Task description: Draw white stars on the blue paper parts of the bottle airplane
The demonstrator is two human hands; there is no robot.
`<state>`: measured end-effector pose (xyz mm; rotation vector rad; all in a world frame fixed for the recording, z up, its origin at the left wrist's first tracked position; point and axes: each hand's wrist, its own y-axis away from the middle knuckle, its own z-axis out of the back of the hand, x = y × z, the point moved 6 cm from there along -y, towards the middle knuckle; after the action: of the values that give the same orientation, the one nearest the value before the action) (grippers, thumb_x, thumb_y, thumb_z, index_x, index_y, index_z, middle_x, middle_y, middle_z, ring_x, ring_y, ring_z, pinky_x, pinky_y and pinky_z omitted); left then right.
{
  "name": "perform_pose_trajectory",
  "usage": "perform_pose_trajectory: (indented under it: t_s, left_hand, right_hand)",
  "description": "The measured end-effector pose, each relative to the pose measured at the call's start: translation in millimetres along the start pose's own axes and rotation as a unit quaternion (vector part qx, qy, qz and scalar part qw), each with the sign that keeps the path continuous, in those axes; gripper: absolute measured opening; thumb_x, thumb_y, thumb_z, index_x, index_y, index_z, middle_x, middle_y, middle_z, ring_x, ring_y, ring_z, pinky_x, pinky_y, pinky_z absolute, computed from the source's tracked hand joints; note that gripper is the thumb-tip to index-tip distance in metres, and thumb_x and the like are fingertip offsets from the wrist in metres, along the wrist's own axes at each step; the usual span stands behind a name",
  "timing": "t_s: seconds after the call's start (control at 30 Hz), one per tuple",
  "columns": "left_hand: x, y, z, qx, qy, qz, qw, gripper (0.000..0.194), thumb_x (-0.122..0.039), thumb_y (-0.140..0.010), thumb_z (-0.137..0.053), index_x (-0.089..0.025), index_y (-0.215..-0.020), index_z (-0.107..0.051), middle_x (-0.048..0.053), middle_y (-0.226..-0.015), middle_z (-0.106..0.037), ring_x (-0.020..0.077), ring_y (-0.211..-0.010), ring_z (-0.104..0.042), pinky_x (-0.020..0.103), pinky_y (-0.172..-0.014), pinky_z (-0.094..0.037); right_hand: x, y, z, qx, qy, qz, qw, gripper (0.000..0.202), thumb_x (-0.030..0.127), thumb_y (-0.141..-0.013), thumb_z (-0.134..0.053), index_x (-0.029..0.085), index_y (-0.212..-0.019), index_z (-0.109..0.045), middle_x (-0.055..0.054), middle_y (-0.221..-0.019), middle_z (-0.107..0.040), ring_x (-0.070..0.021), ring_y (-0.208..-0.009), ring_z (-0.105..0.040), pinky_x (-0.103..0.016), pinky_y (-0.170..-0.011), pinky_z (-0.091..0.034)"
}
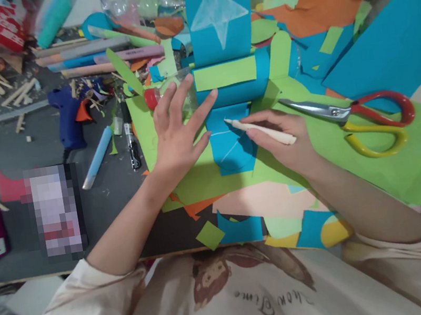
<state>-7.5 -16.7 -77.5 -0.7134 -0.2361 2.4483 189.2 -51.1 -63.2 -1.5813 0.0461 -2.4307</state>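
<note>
My right hand (280,133) grips a white marker (270,131), its tip on the lower blue paper flap (229,149). Thin white lines cross that flap. Spread and palm down, my left hand (180,130) rests at the left, its fingertips by a clear plastic bottle with a red cap (151,98). Blue paper (225,96) wraps the bottle, with a light green strip (225,73) across it. Above, an upper blue panel (224,54) carries a white star (218,10). All of this lies over a large light green sheet (191,187).
Scissors (333,112) with red and yellow handles lie open at the right. To the left are a blue glue gun (68,118), a black pen (130,138), a light blue marker (97,156) and a blurred phone (57,211). Markers, sticks and paper scraps (323,12) clutter the back.
</note>
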Motion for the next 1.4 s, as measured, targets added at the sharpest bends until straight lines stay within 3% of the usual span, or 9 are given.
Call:
perform_pose_trajectory:
  t_s: [0.37,0.7,1.0,1.4]
  left_hand:
    - [3,0,-2.6,0.010,0.019,0.010,1.000,0.053,-0.055,-0.096,-0.045,-0.043,-0.148,-0.041,0.000,-0.160,-0.036,0.0347,-0.153,-0.020,0.058,-0.126,-0.011]
    - [2,0,-1.8,0.003,0.017,0.005,1.000,0.056,-0.058,-0.096,-0.045,-0.042,-0.149,-0.041,0.001,-0.160,-0.037,0.0356,-0.153,-0.021,0.057,-0.126,-0.012]
    - [1,0,-0.8,0.006,0.017,0.011,1.000,0.054,-0.056,-0.096,-0.044,-0.044,-0.148,-0.041,-0.001,-0.160,-0.036,0.0338,-0.154,-0.019,0.056,-0.127,-0.012]
    - [2,0,-1.7,0.007,0.018,0.007,1.000,0.054,-0.054,-0.096,-0.048,-0.042,-0.148,-0.041,0.000,-0.159,-0.038,0.0347,-0.154,-0.019,0.058,-0.126,-0.011]
  right_hand:
    - [0,0,-2,0.001,-0.010,0.034,0.999,0.013,0.029,-0.088,-0.066,0.032,-0.094,-0.077,0.000,-0.084,-0.077,-0.0177,-0.066,-0.068,-0.031,-0.053,-0.052]
    - [5,1,-4,0.026,-0.005,0.032,0.999,0.012,0.028,-0.088,-0.064,0.028,-0.086,-0.076,0.000,-0.074,-0.075,-0.0143,-0.056,-0.061,-0.029,-0.047,-0.045]
    - [9,2,-7,0.080,-0.005,0.056,0.995,0.014,0.034,-0.090,-0.064,0.027,-0.085,-0.075,-0.001,-0.072,-0.074,-0.0144,-0.056,-0.062,-0.028,-0.049,-0.047]
    - [16,4,-15,0.131,-0.023,0.116,0.984,0.011,0.024,-0.088,-0.064,0.022,-0.085,-0.074,-0.001,-0.070,-0.074,-0.0131,-0.057,-0.064,-0.025,-0.050,-0.048]
